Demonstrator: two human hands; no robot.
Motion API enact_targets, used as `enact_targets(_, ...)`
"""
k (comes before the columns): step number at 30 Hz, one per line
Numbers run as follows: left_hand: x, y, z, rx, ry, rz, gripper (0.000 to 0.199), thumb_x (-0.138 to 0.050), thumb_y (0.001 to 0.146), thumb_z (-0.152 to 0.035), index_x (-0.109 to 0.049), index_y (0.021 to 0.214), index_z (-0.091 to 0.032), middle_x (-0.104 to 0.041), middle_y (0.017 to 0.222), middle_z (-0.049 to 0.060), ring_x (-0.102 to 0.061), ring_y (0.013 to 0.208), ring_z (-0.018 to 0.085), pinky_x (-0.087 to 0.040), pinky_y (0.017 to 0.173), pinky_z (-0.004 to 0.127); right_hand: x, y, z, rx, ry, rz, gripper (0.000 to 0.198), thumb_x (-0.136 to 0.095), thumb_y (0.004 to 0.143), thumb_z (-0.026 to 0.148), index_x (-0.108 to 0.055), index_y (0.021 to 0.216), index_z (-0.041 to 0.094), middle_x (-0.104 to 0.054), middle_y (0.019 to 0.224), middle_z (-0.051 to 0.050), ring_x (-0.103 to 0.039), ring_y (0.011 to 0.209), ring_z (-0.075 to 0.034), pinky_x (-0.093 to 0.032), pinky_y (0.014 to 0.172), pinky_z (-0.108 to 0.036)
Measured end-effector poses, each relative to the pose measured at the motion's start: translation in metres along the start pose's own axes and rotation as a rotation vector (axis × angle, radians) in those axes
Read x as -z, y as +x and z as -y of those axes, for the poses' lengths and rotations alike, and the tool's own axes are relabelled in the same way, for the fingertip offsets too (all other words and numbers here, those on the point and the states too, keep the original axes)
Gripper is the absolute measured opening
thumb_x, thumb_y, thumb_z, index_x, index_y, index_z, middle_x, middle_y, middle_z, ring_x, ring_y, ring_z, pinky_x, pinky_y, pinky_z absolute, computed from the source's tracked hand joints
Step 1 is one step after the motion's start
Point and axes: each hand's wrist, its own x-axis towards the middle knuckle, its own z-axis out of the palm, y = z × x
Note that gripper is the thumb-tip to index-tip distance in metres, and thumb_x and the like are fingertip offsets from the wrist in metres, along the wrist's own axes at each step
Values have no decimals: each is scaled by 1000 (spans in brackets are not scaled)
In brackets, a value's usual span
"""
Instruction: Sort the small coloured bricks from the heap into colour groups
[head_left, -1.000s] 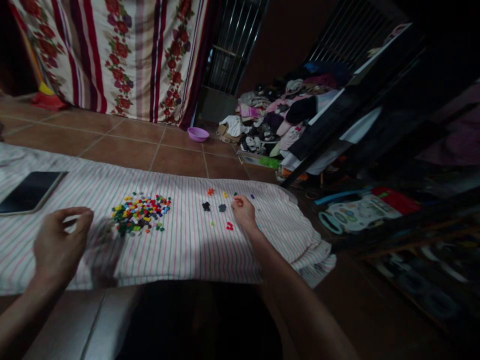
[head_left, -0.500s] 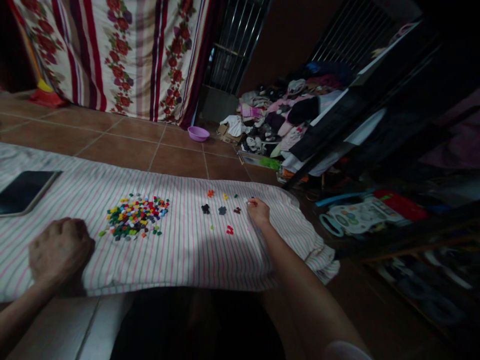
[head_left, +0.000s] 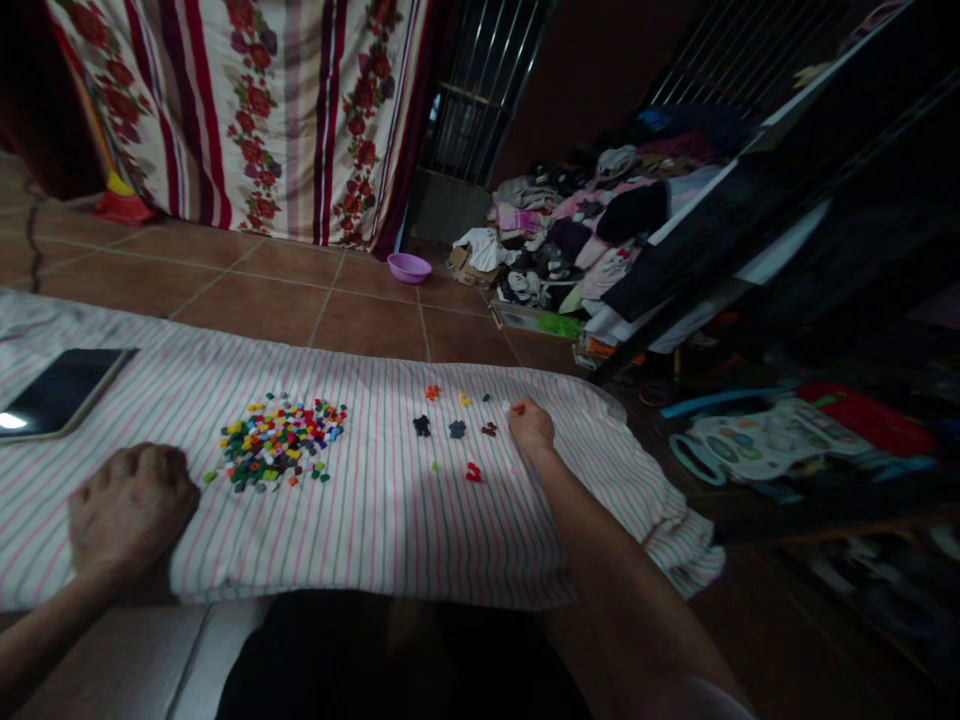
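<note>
My right hand (head_left: 531,424) is low over the striped cloth (head_left: 360,540), fingertips pinched beside a tiny whitish spot. What is between those fingertips is too small to make out. Left of it lie small groups of toy beads: orange beads (head_left: 433,393), yellow beads (head_left: 464,399), black beads (head_left: 421,426), grey beads (head_left: 457,429), brown beads (head_left: 489,429) and red beads (head_left: 473,472). A larger mixed bead pile (head_left: 281,440) spreads further left. Beside that pile, my left hand (head_left: 133,508) rests knuckles up on the cloth, its fingers curled under.
A dark-screened tablet (head_left: 64,392) lies at the cloth's left. On the tiled floor beyond stand a purple basin (head_left: 409,267) and a heap of clothes (head_left: 570,225). A floral curtain (head_left: 292,120) hangs behind. To the right is a white toy panel (head_left: 739,435).
The whole view has shifted slightly, so things appear a little further right and lower. My right hand stays at the same spot among the beads; my left hand remains resting.
</note>
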Motion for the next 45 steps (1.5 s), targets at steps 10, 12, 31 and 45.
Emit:
enact_targets(10, 6, -1, -7, 9, -2, -32, 40, -29, 93, -34, -61, 104, -13, -63, 111, 17, -59, 104, 33, -44, 86, 42, -6, 1, -1, 65, -105, -17, 25, -52, 86, 19, -76, 94, 20, -72, 91, -9, -62, 76, -18, -38, 65, -26)
enact_targets(12, 8, -1, -7, -3, -16, -48, 38, -30, 93, -33, -61, 103, -13, -64, 110, 18, -58, 103, 33, -43, 85, 42, -7, 1, -2, 88, -87, -22, 26, -52, 85, 19, -76, 94, 20, -72, 91, -8, -61, 76, -18, -39, 66, -26)
enact_targets(31, 1, -2, -3, -24, -121, -104, 34, -32, 92, -26, -61, 102, -12, -62, 106, 16, -52, 106, 29, -34, 85, 39, -13, -109, 155, 687, 458, 142, 27, -47, 85, 16, -71, 98, 18, -65, 90, -6, -60, 80, -17, -46, 77, -26)
enact_targets(45, -12, -1, 0, -41, -192, -202, 32, -33, 92, -25, -61, 98, -12, -62, 105, 16, -51, 107, 30, -34, 88, 42, -59, -186, 210, 701, 358, 163, 24, -48, 92, 18, -67, 106, 25, -62, 105, -4, -61, 94, -18, -46, 79, -27)
